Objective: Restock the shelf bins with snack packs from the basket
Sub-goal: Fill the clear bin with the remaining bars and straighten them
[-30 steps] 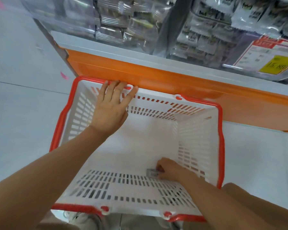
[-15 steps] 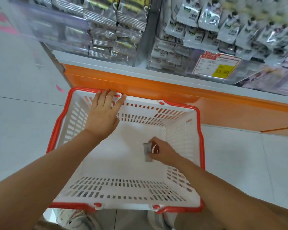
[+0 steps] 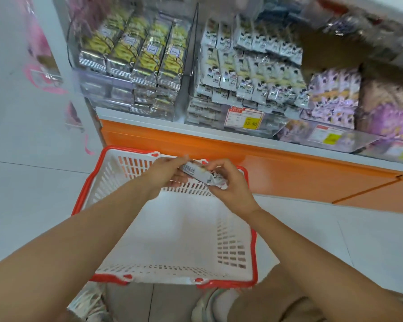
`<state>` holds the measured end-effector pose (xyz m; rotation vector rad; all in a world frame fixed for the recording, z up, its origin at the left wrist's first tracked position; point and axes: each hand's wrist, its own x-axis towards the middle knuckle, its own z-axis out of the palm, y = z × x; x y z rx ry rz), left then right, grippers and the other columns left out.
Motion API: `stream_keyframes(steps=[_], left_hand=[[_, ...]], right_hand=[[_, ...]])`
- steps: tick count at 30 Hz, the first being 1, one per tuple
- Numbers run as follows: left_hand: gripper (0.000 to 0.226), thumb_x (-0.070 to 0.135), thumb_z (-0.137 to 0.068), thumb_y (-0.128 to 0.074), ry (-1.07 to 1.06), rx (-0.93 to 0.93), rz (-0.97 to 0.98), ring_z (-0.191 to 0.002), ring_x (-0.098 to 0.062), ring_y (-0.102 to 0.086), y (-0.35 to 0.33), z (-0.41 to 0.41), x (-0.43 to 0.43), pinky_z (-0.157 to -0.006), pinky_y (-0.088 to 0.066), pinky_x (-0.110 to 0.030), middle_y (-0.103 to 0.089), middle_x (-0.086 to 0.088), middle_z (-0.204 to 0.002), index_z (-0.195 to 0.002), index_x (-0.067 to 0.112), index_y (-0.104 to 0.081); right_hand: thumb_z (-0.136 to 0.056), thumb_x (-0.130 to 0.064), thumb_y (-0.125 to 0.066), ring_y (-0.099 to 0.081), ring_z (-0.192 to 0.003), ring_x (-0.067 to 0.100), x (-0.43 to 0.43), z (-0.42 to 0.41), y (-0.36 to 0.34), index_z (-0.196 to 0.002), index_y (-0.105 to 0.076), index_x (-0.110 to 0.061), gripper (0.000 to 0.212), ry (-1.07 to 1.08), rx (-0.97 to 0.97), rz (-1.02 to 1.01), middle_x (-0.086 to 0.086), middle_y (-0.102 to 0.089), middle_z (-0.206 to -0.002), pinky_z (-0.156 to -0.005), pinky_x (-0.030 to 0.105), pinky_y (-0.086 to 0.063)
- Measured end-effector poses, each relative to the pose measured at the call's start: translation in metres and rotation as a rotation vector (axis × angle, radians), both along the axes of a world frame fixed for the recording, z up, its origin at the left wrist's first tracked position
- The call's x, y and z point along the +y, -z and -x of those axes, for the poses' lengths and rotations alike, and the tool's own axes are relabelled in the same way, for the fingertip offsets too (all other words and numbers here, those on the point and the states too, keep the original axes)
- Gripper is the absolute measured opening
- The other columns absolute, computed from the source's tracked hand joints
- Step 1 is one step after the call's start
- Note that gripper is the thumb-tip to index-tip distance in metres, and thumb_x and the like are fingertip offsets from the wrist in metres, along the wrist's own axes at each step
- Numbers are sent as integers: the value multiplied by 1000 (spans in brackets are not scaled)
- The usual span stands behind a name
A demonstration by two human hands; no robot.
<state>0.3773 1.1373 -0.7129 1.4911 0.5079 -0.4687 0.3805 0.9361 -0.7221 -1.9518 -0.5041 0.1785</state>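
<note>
Fingers (image 3: 172,161) of the left hand (image 3: 165,175) pinch one end of a small white snack pack (image 3: 199,174), and the right hand (image 3: 229,182) curls its fingers round the other end. The pack is held tilted between the two hands, above the far end of the basket. Beneath everything lies a pale tiled floor (image 3: 21,187) with thin dark joints. On it stands a shelf unit whose orange base (image 3: 277,166) runs across the view, topped by a white ledge (image 3: 149,120). On the ledge, clear bins (image 3: 102,91) stand side by side. The left one holds rows of silver-and-yellow packs (image 3: 147,54), the middle one is heaped with white packs (image 3: 251,73), and further right lie purple packs (image 3: 335,96), blurred. The white basket (image 3: 230,247) with its red rim sits on the floor just in front of the orange base, between the person's feet and the shelf. Two light shoes (image 3: 207,305) show at the basket's near edge. A price label (image 3: 244,118) with a yellow patch hangs on the front of the middle bin, and a second label (image 3: 328,137) is on the bin to its right.
</note>
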Motion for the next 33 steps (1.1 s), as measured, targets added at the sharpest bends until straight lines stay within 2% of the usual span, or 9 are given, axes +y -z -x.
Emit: stream_keyframes(steps=[3, 6, 10, 14, 19, 21, 23, 28, 33], left_hand=[[26, 34, -95, -61, -37, -97, -18, -76, -14, -66, -17, 3, -5, -68, -51, -28, -73, -1, -80, -105, 11, -66], [15, 27, -97, -59, -45, -198, -14, -76, -14, -62, -35, 9, -4, -77, -53, -30, -70, -4, -86, -103, 14, -63], [26, 26, -96, -61, -51, -284, -46, -68, -10, -60, -55, 14, -6, -68, -50, -23, -69, -4, -83, -112, 6, -63], [28, 29, -95, -61, -75, -412, -111, -62, -5, -62, -79, 14, -10, -59, -50, -14, -71, -7, -86, -111, 6, -63], [25, 36, -100, -49, -77, -731, -406, -80, -11, -59, -107, 9, 1, -70, -47, -28, -66, 4, -90, -109, 17, -63], [20, 28, -99, -50, -96, -890, -658, -88, -14, -55, -112, 0, 10, -75, -43, -30, -62, 3, -94, -109, 18, -65], [20, 21, -95, -53, -112, -1007, -898, -106, -22, -50, -111, -13, 20, -89, -37, -35, -60, -2, -107, -111, 17, -66], [39, 23, -91, -58, 13, -1032, -1212, -138, -29, -32, -102, -40, 42, -116, -13, -47, -48, -8, -141, -130, 16, -57], [53, 30, -95, -53, 116, -958, -1331, -148, -28, -18, -94, -54, 50, -121, -1, -50, -33, -7, -157, -146, 18, -43]], right_hand=[[-78, 0, -75, -58, -112, 18, -5, 8, -18, -112, -55, -17, 44, -37, -40, 30, 4, -59, -119, -89, 35, -50], [-81, -22, -78, -52, -110, 8, -10, 17, -37, -115, -57, -21, 40, -41, -78, 106, -6, -57, -120, -91, 24, -44], [-89, -19, -69, -54, -96, 11, -11, 20, -59, -108, -63, -21, 20, -14, -188, 124, -8, -58, -109, -81, 27, -47], [-89, -17, -69, -56, -93, 13, -10, 19, -85, -104, -62, -24, 18, 14, -228, 115, -4, -59, -106, -78, 25, -49], [-88, -11, -68, -57, -91, 4, -5, 10, -125, -98, -57, -39, 32, 111, -359, 46, -7, -62, -104, -76, 14, -46], [-88, -10, -68, -57, -92, 3, -4, -3, -142, -100, -58, -33, 28, 166, -399, 31, -8, -62, -104, -77, 16, -47], [-89, -11, -67, -54, -89, 2, -1, -19, -158, -103, -61, -23, 19, 211, -467, 26, -5, -62, -102, -76, 16, -44], [-89, -16, -65, -50, -79, -1, 20, -68, -186, -99, -61, -18, 11, 339, -521, 80, -4, -62, -94, -69, 13, -40], [-87, -26, -65, -56, -85, 15, 49, -127, -189, -96, -61, -19, 13, 423, -544, 223, 1, -62, -93, -72, 31, -46]])
